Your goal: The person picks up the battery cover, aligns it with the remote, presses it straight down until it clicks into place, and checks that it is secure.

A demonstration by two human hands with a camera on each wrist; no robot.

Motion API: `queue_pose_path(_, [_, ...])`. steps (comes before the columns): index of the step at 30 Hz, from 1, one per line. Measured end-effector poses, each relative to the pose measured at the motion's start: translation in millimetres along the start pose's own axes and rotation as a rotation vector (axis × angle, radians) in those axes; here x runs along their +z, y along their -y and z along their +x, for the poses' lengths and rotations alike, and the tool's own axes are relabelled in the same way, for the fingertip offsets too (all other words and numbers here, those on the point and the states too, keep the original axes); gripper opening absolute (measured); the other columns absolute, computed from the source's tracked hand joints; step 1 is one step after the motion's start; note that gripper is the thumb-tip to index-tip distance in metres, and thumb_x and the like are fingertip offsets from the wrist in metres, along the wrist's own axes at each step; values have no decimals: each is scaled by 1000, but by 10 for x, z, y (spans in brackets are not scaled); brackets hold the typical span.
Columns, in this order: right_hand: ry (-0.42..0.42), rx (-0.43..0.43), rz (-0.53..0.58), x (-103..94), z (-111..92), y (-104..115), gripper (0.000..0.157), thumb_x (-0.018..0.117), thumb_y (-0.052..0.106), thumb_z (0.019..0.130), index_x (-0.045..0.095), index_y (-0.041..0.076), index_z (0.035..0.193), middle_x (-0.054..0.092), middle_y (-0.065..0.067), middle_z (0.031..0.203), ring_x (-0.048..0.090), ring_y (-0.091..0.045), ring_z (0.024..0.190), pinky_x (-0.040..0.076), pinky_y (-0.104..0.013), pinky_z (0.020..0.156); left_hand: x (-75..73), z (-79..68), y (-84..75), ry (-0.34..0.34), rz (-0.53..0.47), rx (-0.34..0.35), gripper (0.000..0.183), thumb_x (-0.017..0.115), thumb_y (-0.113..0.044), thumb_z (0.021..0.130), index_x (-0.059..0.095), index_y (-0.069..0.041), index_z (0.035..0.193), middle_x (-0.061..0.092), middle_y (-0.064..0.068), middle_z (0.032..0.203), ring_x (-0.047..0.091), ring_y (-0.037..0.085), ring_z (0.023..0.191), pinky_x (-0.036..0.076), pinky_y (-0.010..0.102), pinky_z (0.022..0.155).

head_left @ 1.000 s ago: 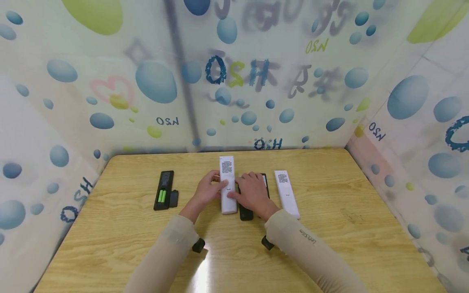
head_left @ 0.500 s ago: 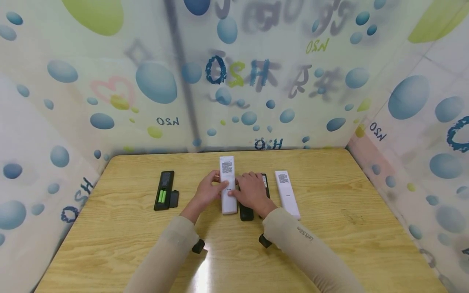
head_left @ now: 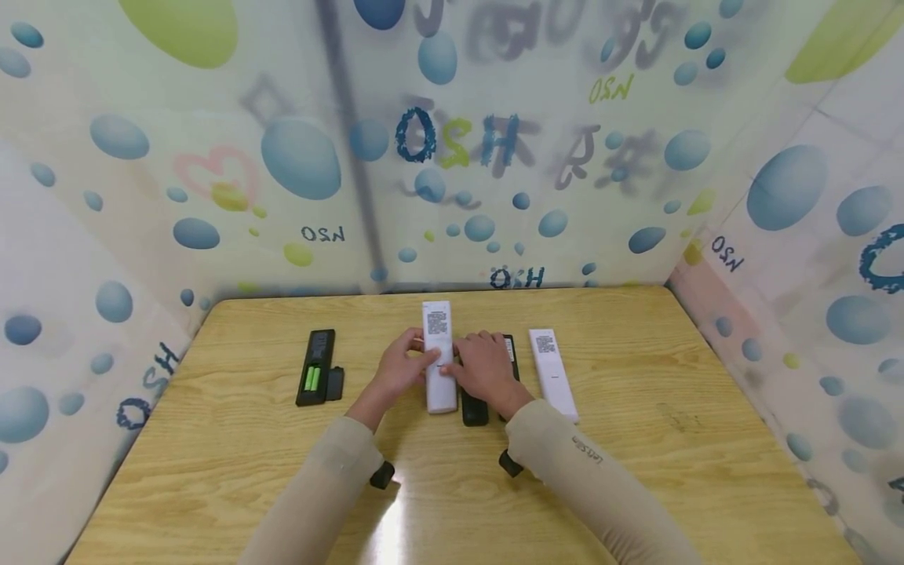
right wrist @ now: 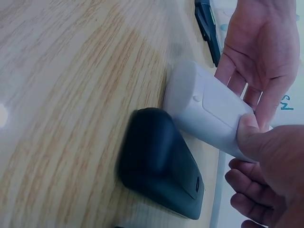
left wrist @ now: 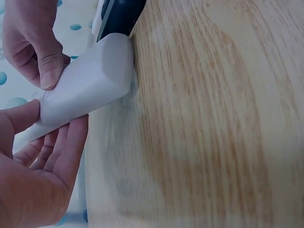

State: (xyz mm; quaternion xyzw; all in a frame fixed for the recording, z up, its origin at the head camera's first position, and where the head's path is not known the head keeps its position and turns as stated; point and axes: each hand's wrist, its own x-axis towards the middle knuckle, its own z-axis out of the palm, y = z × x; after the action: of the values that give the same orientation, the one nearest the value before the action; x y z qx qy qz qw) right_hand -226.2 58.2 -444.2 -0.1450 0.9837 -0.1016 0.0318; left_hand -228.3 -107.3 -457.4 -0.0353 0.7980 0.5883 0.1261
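Observation:
A white remote control (head_left: 442, 396) lies back side up, with small print near its far end and its near end low over the tabletop. My left hand (head_left: 401, 367) holds it from the left, thumb on the back and fingers under the edge. From the right, my right hand (head_left: 489, 367) grips it, the thumb (right wrist: 249, 135) pressing on the battery cover (right wrist: 223, 102) and the other fingers curled at the side. That cover sits in place. Beneath my right hand a black remote control (right wrist: 159, 161) lies on the table, partly hidden.
Another black remote (head_left: 512, 349) lies partly behind my right hand, with a second white remote (head_left: 553, 377) further right. On the left is an opened black remote (head_left: 305, 392) with two green batteries (head_left: 312, 379); its loose cover (head_left: 335, 384) lies beside it. A patterned wall backs the wooden table (head_left: 636, 471).
My right thumb has slid slightly up the white remote's back, toward its far end, and the right forearm has shifted a little left. My left hand keeps its hold.

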Motion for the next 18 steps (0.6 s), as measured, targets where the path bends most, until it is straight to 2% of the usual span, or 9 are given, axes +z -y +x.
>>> queue_pose_path(4, [22, -18, -24, -9, -4, -1, 43, 62, 57, 87, 65, 19, 107, 65, 0, 100, 53, -23, 104, 38, -44, 101, 6, -15, -8, -2, -8, 0, 31, 62, -22, 97, 54, -14, 126, 54, 13, 121, 60, 21, 87, 58, 40, 74])
queue_pose_path(10, [56, -52, -69, -20, -18, 3, 51, 58, 59, 89, 61, 17, 116, 63, -3, 116, 52, -25, 115, 35, -46, 107, 4, -10, 17, -6, -14, 13, 33, 62, -21, 97, 54, -11, 127, 54, 14, 119, 60, 20, 86, 58, 39, 72])
queue_pose_path(18, [76, -86, -116, -15, -38, -16, 64, 57, 62, 88, 54, 15, 130, 59, -6, 128, 49, -26, 120, 34, -47, 108, 9, -17, 26, -3, -43, 12, 33, 61, -20, 97, 54, -10, 127, 53, 15, 118, 61, 21, 85, 58, 39, 72])
